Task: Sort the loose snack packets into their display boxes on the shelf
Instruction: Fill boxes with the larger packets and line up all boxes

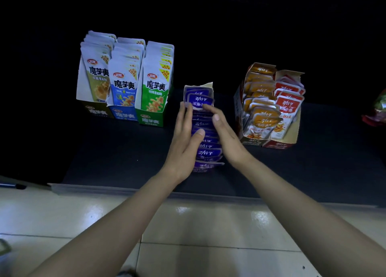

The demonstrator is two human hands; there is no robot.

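The left hand (184, 136) lies flat against the left side of a row of purple packets (205, 152), fingers straight and its thumb resting across the tops. The right hand (224, 132) presses the other side, also with straight fingers, so the row is squeezed between two flat palms; neither hand curls round a packet. The packets stand overlapping in a line on the dark shelf (117, 151), running back to a purple box flap (206, 86). The hands hide the middle of the row and any box walls there.

Left of the hands stand a green box (150, 120), a blue box (123, 114) and an olive box (97, 110), each filled with tall white packets. To the right, near the right hand, an orange box (251, 141) and a red box (277, 145) touch side by side. A loose wrapper (378, 109) lies at the far right edge. Pale floor tiles (208, 224) are in front.
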